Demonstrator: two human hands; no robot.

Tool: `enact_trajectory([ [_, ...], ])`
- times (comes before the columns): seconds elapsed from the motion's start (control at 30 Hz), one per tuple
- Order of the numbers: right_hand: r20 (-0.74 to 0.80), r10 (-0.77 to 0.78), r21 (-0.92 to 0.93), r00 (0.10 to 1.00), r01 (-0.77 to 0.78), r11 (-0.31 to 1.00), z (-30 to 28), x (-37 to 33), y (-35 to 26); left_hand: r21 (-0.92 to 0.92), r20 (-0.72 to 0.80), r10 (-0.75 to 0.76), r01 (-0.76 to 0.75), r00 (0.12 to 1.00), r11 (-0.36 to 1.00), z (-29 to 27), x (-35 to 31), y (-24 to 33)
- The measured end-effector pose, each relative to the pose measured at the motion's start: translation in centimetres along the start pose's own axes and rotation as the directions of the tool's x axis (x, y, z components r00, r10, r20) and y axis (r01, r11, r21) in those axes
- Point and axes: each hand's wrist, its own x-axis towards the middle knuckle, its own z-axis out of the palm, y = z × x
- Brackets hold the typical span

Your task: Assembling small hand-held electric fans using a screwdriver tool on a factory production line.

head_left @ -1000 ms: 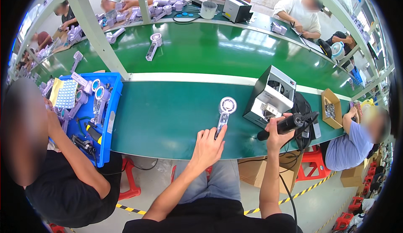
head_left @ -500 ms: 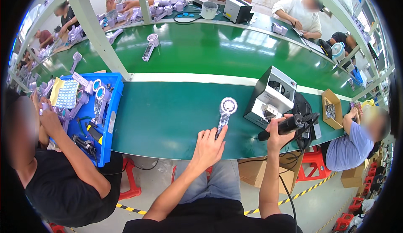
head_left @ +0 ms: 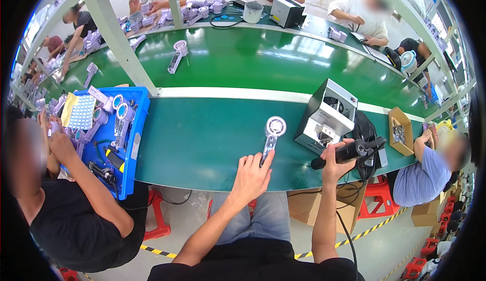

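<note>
A lilac handheld fan (head_left: 276, 126) lies on the green work table, its round head pointing away from me and the inner parts of its handle exposed. My left hand (head_left: 253, 177) is closed on the lower end of that handle. In my right hand (head_left: 336, 168) is a black electric screwdriver (head_left: 349, 152), held slantwise above the table's front edge, its cable hanging down. Just beyond the screwdriver stands a grey metal screw feeder (head_left: 321, 110) with an open front. Whether a screw sits on the screwdriver's tip is too small to tell.
A blue bin (head_left: 135, 144) with fans and tools stands at left, beside a co-worker (head_left: 86, 215). At right are a cardboard box (head_left: 401, 134) of small parts and another co-worker (head_left: 420, 172). Beyond the white rail, a fan (head_left: 177, 56) rides a green conveyor (head_left: 228, 63).
The fan on the conveyor has shifted slightly left. A far-left co-worker's arm now reaches down toward the belt. My two hands stay practically where they were.
</note>
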Motion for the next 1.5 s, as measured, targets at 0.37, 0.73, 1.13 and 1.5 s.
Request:
enact_trajectory([
  [0.37,-0.012,0.013,0.039,1.0,-0.013,0.999,-0.2,-0.1,0.0,0.014,0.009,-0.003,0.003,1.0,1.0,0.1,-0.1,0.0],
  [0.73,-0.013,0.007,0.049,1.0,-0.006,0.999,-0.1,0.0,0.1,0.015,0.001,0.0,0.0,1.0,1.0,0.2,0.1,-0.1],
  [1.13,-0.031,0.042,0.111,0.999,-0.039,0.993,-0.7,0.1,-0.7,0.008,-0.007,0.018,-0.018,1.0,1.0,0.3,-0.4,0.2],
  [1.5,-0.073,-0.143,0.223,0.987,0.156,0.962,-0.4,8.5,-4.8,0.019,0.006,0.017,-0.017,1.0,1.0,0.6,0.3,-0.2],
])
